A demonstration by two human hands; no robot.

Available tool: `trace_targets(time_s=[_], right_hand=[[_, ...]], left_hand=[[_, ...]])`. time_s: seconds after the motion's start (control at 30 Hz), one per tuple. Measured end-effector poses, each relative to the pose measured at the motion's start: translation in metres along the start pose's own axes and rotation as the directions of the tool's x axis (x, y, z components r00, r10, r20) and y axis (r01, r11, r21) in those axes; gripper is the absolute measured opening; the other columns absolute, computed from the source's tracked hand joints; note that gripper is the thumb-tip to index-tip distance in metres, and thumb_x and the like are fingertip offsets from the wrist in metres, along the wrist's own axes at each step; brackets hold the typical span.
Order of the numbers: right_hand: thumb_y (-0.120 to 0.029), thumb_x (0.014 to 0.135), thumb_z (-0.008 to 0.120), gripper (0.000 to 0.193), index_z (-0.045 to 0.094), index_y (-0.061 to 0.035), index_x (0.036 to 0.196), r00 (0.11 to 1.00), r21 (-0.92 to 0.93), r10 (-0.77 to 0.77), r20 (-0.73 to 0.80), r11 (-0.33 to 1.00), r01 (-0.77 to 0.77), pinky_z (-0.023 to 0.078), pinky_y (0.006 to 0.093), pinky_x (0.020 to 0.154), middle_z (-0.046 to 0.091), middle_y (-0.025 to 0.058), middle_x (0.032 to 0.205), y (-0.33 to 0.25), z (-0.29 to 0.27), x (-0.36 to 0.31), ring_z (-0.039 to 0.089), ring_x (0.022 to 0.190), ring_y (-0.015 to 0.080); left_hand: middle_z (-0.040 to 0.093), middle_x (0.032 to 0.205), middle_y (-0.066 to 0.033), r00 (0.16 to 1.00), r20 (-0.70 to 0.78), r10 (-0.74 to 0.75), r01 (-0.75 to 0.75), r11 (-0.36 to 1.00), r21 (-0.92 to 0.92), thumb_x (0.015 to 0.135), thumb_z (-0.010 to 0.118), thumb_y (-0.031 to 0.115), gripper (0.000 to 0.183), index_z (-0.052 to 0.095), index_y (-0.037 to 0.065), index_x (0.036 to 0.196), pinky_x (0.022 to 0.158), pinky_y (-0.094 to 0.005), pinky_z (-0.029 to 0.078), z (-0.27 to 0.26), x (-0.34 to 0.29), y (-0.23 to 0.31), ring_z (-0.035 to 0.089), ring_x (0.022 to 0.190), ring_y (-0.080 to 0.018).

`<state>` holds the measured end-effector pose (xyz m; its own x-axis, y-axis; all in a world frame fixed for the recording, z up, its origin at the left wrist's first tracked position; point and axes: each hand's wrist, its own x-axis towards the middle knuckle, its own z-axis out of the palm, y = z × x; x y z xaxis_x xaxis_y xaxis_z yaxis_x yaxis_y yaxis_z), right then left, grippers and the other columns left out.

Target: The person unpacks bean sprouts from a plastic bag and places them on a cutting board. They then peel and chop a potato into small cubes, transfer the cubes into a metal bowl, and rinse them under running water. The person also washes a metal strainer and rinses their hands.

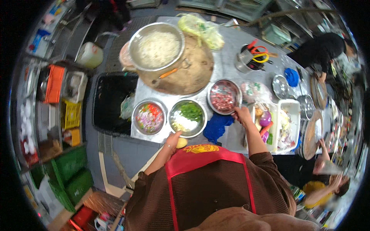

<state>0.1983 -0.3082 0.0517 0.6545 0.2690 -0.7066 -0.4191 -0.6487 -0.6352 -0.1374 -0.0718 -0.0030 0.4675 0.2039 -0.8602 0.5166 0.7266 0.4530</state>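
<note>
My right hand [242, 116] is closed on the near right rim of a steel bowl [210, 101] of chopped red meat [222, 98]. My left hand [172, 139] has its fingers at the near rim of another steel bowl [204, 122], which holds chopped green herbs [191, 111] and pale bits. Just right of that hand is a rounded yellow thing [182, 143] whose kind I cannot make out. A third steel bowl [134, 115], with diced red and purple vegetables [150, 118], stands to the left. Between my hands lies a blue cloth [216, 128].
Behind the bowls, a large basin [133, 44] of white shreds rests on a round chopping board [198, 63]. A utensil pot [243, 61] stands far right, and white trays [294, 106] of vegetables nearer. A black bin [111, 104] is left. Two people work at the right.
</note>
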Motion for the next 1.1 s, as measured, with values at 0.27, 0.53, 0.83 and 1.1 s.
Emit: trace_targets(time_s=[0.27, 0.53, 0.83, 1.1], right_hand=[[-0.044, 0.099, 0.058, 0.045, 0.066, -0.0009, 0.085, 0.951, 0.397, -0.259, -0.169, 0.865, 0.306, 0.041, 0.0274, 0.042, 0.07, 0.0118, 0.071, -0.088, -0.052, 0.038, 0.064, 0.055, 0.0184], [-0.008, 0.089, 0.057, 0.013, 0.051, 0.0028, 0.087, 0.917, 0.837, 0.028, -0.397, 0.42, 0.349, 0.039, 0.0288, 0.041, 0.059, 0.0105, 0.078, -0.136, -0.041, 0.175, 0.074, 0.072, 0.0322], [-0.022, 0.096, 0.063, 0.026, 0.055, -0.0009, 0.082, 0.938, 0.733, -0.003, -0.346, 0.623, 0.272, 0.039, 0.0255, 0.04, 0.07, 0.0157, 0.075, -0.126, -0.158, 0.177, 0.064, 0.051, 0.0197], [-0.018, 0.085, 0.068, 0.02, 0.068, -0.0084, 0.102, 0.744, -0.812, -0.645, -0.174, 0.522, 0.263, 0.054, 0.0456, 0.077, 0.072, 0.0176, 0.097, -0.149, -0.251, 0.149, 0.071, 0.092, 0.0319]], left_hand=[[0.071, 0.088, -0.0139, 0.972, 0.023, -0.233, 0.232, 0.971, 0.052, 0.098, 0.057, 0.052, 0.054, 0.068, 0.0, 0.108, 0.063, -0.0384, 0.056, -0.005, -0.024, 0.0, 0.069, 0.072, -0.024], [0.067, 0.077, -0.0092, 1.0, 0.028, -0.016, 0.015, 1.0, 0.017, 0.103, 0.054, 0.04, 0.045, 0.067, -0.003, 0.099, 0.062, -0.0295, 0.052, 0.009, -0.08, 0.012, 0.065, 0.067, -0.018], [0.067, 0.077, -0.0102, 0.997, -0.064, 0.033, -0.033, 0.999, 0.009, 0.103, 0.053, 0.033, 0.04, 0.067, -0.004, 0.1, 0.063, -0.0305, 0.052, 0.022, -0.092, 0.017, 0.064, 0.067, -0.0184], [0.067, 0.081, -0.008, 0.988, -0.101, 0.113, -0.089, 0.972, 0.219, 0.102, 0.054, 0.035, 0.04, 0.068, -0.002, 0.099, 0.068, -0.0313, 0.051, 0.011, -0.09, 0.014, 0.064, 0.072, -0.0179]])
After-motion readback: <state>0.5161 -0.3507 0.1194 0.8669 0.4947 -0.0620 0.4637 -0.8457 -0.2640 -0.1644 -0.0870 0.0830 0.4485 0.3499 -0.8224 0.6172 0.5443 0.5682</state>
